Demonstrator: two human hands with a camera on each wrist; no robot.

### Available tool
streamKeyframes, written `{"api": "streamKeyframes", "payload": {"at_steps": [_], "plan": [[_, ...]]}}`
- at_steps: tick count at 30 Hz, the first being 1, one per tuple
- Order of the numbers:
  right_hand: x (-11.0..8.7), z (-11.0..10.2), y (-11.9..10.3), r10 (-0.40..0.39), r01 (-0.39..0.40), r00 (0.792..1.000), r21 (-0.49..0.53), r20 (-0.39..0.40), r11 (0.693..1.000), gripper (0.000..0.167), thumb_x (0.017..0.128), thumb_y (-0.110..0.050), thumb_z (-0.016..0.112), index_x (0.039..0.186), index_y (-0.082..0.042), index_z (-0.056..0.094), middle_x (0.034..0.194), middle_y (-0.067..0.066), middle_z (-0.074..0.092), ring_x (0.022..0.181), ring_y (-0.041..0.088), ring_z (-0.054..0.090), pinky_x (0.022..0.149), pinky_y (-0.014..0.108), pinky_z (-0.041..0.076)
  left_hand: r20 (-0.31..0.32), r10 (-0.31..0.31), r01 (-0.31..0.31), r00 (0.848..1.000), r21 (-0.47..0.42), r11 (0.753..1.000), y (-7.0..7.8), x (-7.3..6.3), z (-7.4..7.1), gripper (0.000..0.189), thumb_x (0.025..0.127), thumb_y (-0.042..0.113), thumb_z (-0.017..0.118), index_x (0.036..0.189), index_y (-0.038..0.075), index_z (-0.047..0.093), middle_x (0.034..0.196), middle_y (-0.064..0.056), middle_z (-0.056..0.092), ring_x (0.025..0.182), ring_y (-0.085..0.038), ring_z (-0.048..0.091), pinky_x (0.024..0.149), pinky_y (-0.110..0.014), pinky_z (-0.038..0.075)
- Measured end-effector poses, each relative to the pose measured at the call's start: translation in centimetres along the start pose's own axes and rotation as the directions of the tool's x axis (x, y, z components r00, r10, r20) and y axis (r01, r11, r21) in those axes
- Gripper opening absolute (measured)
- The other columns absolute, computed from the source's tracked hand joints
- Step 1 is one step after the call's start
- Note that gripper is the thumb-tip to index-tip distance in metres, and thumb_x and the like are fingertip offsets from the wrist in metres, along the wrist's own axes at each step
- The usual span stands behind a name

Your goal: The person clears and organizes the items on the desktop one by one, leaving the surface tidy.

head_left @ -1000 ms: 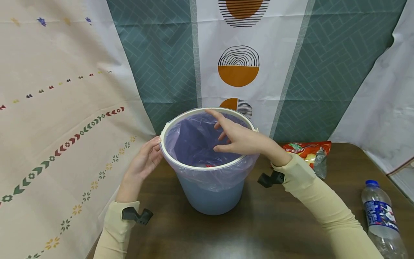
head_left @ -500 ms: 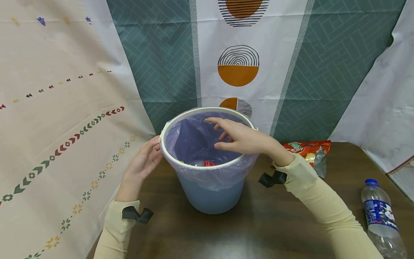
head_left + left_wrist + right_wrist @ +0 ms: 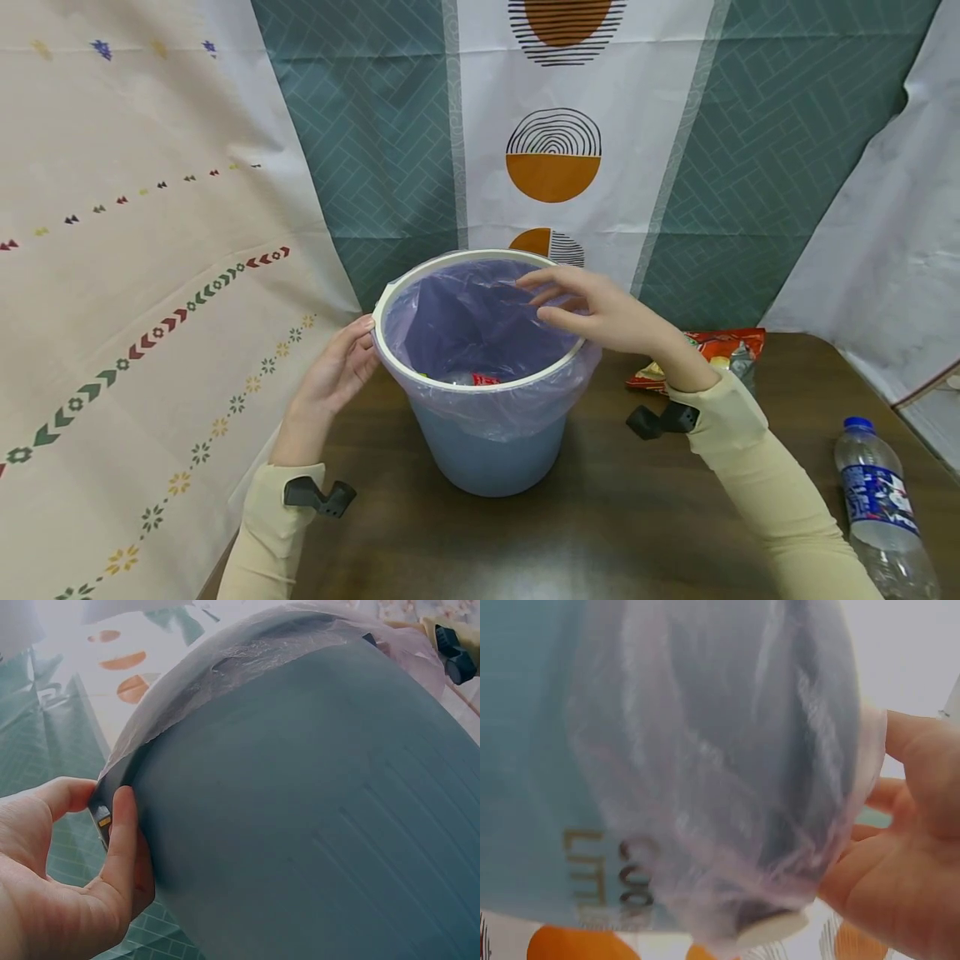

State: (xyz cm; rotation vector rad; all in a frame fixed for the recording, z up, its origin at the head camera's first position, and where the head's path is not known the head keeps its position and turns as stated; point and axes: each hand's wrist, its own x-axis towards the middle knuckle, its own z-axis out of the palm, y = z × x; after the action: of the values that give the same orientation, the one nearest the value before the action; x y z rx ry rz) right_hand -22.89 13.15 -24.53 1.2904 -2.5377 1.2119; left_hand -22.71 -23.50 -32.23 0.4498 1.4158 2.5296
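Note:
A blue trash can [image 3: 491, 467] with a cream rim [image 3: 442, 385] stands upright on the table, lined with a translucent purple bag [image 3: 435, 312] folded over its edge. My left hand [image 3: 333, 379] pinches the can's rim at the left; in the left wrist view its thumb and fingers [image 3: 122, 817] grip a dark tab below the edge. My right hand [image 3: 600, 310] hovers over the right side of the rim, fingers loosely bent with nothing held. Down inside the bag, part of a clear item with a red label [image 3: 485, 379] shows.
A red snack bag [image 3: 723, 343] lies behind my right wrist. At the table's [image 3: 637, 517] right edge lies a plastic bottle [image 3: 877, 492] with a blue cap. Patterned cloth [image 3: 390, 167] hangs behind and to the left.
The clear item with the red label has come into fuller view inside the bag. My right hand has drawn back to the right over the rim; my left hand stays put.

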Motion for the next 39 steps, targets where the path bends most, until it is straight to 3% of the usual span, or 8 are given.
{"api": "streamKeyframes", "payload": {"at_steps": [6, 10, 14, 18, 21, 26, 34, 39], "plan": [[-1.0, -0.2, 1.2, -0.086, 0.093, 0.979, 0.027, -0.187, 0.995, 0.034, 0.095, -0.004, 0.058, 0.128, -0.004, 0.056, 0.126, 0.008, 0.060, 0.110, 0.019, 0.061, 0.093, 0.026, 0.054, -0.013, -0.004, 0.004, 1.000, -0.005, 1.000, 0.0, 0.1, 0.1, 0.020, 0.102, 0.011, 0.042, 0.106, 0.008, 0.060, 0.089, 0.000, 0.067, 0.079, -0.005, 0.065, 0.069, -0.014, 0.057], [-1.7, -0.1, 2.2, -0.128, 0.151, 0.936, 0.046, -0.329, 0.987, 0.031, 0.091, 0.005, 0.058, 0.122, -0.001, 0.060, 0.116, 0.002, 0.063, 0.103, 0.013, 0.062, 0.087, 0.017, 0.054, -0.011, -0.008, 0.008, 1.000, -0.006, 1.000, -0.1, 0.1, 0.1, 0.020, 0.103, 0.012, 0.040, 0.107, 0.008, 0.059, 0.090, 0.000, 0.066, 0.079, -0.005, 0.065, 0.069, -0.014, 0.057], [-2.5, 0.0, 3.2, -0.103, 0.161, 0.888, 0.093, -0.447, 0.983, 0.030, 0.090, 0.009, 0.056, 0.120, 0.002, 0.060, 0.108, -0.007, 0.065, 0.095, 0.014, 0.063, 0.082, 0.015, 0.054, -0.006, -0.009, 0.009, 1.000, -0.015, 1.000, -0.1, 0.1, 0.0, 0.020, 0.103, 0.012, 0.040, 0.108, 0.008, 0.059, 0.090, 0.000, 0.067, 0.080, -0.006, 0.066, 0.069, -0.014, 0.057], [-3.5, -0.1, 4.1, -0.060, 0.156, 0.845, 0.138, -0.532, 0.978, 0.029, 0.092, 0.007, 0.054, 0.120, 0.003, 0.060, 0.102, -0.004, 0.066, 0.088, 0.013, 0.063, 0.077, 0.016, 0.054, -0.009, -0.011, 0.010, 1.000, -0.014, 1.000, -0.1, 0.0, 0.0, 0.020, 0.103, 0.012, 0.040, 0.107, 0.008, 0.059, 0.090, 0.000, 0.067, 0.079, -0.006, 0.066, 0.068, -0.014, 0.057], [-4.1, -0.3, 4.7, -0.050, 0.161, 0.823, 0.148, -0.566, 0.976, 0.027, 0.093, 0.006, 0.053, 0.118, 0.004, 0.061, 0.098, -0.001, 0.067, 0.083, 0.011, 0.063, 0.072, 0.017, 0.053, -0.004, -0.011, 0.011, 1.000, -0.014, 1.000, -0.1, 0.0, 0.0, 0.021, 0.103, 0.012, 0.039, 0.107, 0.008, 0.059, 0.090, 0.000, 0.066, 0.079, -0.006, 0.066, 0.068, -0.014, 0.057], [-5.0, -0.4, 5.6, -0.032, 0.139, 0.827, 0.149, -0.562, 0.979, 0.024, 0.093, 0.007, 0.052, 0.116, 0.005, 0.061, 0.096, 0.000, 0.068, 0.081, 0.011, 0.061, 0.071, 0.017, 0.053, 0.006, 0.000, 0.000, 1.000, -0.013, 1.000, 0.0, 0.3, 0.0, 0.021, 0.103, 0.012, 0.038, 0.107, 0.008, 0.059, 0.090, 0.000, 0.066, 0.079, -0.006, 0.065, 0.069, -0.014, 0.057], [-8.3, -0.1, 7.7, 0.057, 0.004, 0.873, 0.123, -0.484, 0.992, 0.020, 0.095, 0.003, 0.052, 0.113, 0.005, 0.062, 0.098, -0.010, 0.068, 0.083, 0.007, 0.062, 0.075, 0.013, 0.054, 0.035, -0.019, 0.018, 0.999, 0.021, 1.000, -0.3, 0.2, -0.4, 0.023, 0.104, 0.013, 0.038, 0.109, 0.010, 0.061, 0.091, 0.001, 0.067, 0.081, -0.005, 0.065, 0.070, -0.015, 0.057], [-9.8, -1.0, 8.6, 0.098, -0.067, 0.887, 0.085, -0.452, 0.994, 0.018, 0.096, 0.000, 0.053, 0.112, 0.004, 0.062, 0.098, -0.012, 0.067, 0.084, 0.004, 0.063, 0.077, 0.012, 0.055, 0.025, -0.005, 0.005, 1.000, 0.010, 1.000, -0.4, 0.3, -0.4, 0.024, 0.104, 0.013, 0.037, 0.108, 0.010, 0.060, 0.091, 0.002, 0.066, 0.080, -0.005, 0.064, 0.069, -0.013, 0.056]]}}
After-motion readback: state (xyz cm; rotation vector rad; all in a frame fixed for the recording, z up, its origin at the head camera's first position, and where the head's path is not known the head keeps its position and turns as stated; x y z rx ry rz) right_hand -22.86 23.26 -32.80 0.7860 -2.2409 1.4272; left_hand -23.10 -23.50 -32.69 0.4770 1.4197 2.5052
